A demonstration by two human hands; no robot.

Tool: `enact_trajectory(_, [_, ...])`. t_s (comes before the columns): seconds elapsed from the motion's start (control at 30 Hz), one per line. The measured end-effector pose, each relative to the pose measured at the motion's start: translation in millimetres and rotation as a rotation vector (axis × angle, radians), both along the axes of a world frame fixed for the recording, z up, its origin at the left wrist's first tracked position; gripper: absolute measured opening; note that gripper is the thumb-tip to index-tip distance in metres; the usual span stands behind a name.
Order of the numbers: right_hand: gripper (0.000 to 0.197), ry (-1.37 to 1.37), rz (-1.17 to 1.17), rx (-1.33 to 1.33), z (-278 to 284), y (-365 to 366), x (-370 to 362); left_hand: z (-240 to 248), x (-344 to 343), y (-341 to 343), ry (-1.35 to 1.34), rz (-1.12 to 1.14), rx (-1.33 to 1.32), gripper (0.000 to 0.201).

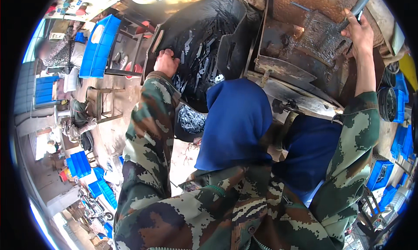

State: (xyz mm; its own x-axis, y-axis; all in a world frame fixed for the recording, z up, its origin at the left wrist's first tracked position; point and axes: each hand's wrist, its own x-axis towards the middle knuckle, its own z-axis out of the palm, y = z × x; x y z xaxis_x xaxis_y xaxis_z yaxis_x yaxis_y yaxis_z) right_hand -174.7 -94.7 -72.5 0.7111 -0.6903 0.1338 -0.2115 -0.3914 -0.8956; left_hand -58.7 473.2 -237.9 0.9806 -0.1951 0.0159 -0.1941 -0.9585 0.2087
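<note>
At the near left side of a black tub (174, 31), my left hand (166, 63) has its fingers curled in. Whatever they may hold is hidden. Dark, flat, narrow metal pieces (202, 58) lie in the tub beside that hand, some shiny and with notched edges. My right hand (360, 36) is closed around a grey cylindrical bar (359, 5) that slants up and to the right. Left of this hand is a dark, grease-coated metal block (323, 37) on a brown, oily work surface (278, 36).
A bin of small shiny metal parts (190, 119) stands below the tub. The worn metal edge (287, 69) of the workstation runs in front of my knees, which blue cloth (237, 124) covers. A thin rod (300, 6) lies at the back. Blue crates (100, 45) stand on both sides.
</note>
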Motion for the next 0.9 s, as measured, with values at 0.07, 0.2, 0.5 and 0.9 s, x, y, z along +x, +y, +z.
enact_trajectory(0.07, [0.032, -0.003, 0.01, 0.007, 0, -1, -1, -8, 0, -2, -0.022, -0.022, 0.007, 0.039])
enact_trajectory(0.2, [0.035, 0.0, 0.003, 0.004, 3, 9, -1, -13, 1, 3, -0.01, -0.021, 0.0, 0.035])
enact_trajectory(0.5, [0.03, -0.027, 0.018, 0.049, -8, -10, 7, -32, 12, 25, 0.001, 0.181, -0.192, 0.035])
enact_trajectory(0.9, [0.029, -0.046, 0.004, 0.055, -1, -3, 0, 65, -34, -19, 0.348, 0.313, -0.968, 0.025])
